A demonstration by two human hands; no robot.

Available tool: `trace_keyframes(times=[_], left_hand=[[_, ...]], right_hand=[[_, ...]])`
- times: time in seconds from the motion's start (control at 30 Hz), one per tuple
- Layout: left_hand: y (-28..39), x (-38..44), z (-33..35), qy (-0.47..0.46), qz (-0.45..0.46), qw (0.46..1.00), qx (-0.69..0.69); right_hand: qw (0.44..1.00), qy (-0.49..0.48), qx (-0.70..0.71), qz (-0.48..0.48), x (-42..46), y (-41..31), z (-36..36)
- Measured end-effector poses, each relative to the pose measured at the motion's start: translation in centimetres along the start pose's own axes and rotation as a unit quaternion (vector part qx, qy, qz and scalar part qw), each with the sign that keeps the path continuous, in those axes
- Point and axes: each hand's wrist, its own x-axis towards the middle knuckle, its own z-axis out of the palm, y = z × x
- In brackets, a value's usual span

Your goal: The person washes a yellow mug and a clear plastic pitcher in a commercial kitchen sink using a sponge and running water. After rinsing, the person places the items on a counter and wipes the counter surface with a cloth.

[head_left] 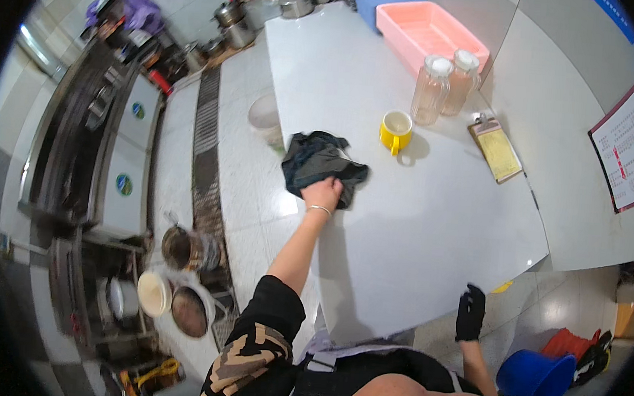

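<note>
My left hand, bare and with a bracelet at the wrist, grips a bunched dark cloth lying at the left edge of the white table. Part of the cloth reaches past that edge. My right hand wears a black glove and hangs just off the table's near right edge, fingers slightly bent and apart, holding nothing. A yellow mug with a white inside stands right of the cloth. Behind it are two clear lidded pitchers, beside a clipboard with yellow paper.
A pink plastic bin and a blue one sit at the far end, near metal pots. A translucent bucket stands left of the table. Kitchen units line the left wall. A blue bucket is at lower right.
</note>
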Motion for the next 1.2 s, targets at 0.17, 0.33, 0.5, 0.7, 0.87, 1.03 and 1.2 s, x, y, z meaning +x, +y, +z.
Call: trace_keyframes(times=[0.17, 0.33, 0.5, 0.7, 0.87, 1.03, 1.2], left_hand=[[-7.6, 8.3, 0.1, 0.052, 0.102, 0.993, -0.037], [-6.3, -9.1, -6.8, -0.19, 0.383, 0.901, 0.08], [-1.2, -28.4, -4.1, -0.286, 0.69, 0.655, -0.116], [12.0, -26.4, -7.8, -0.388, 0.315, 0.848, -0.178], [7.8, -24.2, -7.5, -0.15, 0.366, 0.911, -0.114], [3.6, -25.4, -3.7, -0.11, 0.457, 0.871, -0.143], [1.2, -25.9, -9.1, -0.377, 0.156, 0.826, -0.388]], right_hand=[[0.98, 0.068, 0.082, 0.167, -8.1, -0.2, 3.5], [0.967, 0.113, 0.073, 0.215, -14.4, -1.5, 4.1], [0.937, 0.159, 0.178, 0.255, -15.7, -2.8, 3.9], [0.957, 0.162, 0.093, 0.221, -18.4, -5.3, 0.9], [0.97, 0.125, 0.095, 0.185, -22.1, -2.4, 0.7], [0.99, 0.078, 0.07, 0.092, -15.4, -5.8, 1.4], [0.986, 0.041, -0.163, -0.006, -10.0, -5.8, 3.4]])
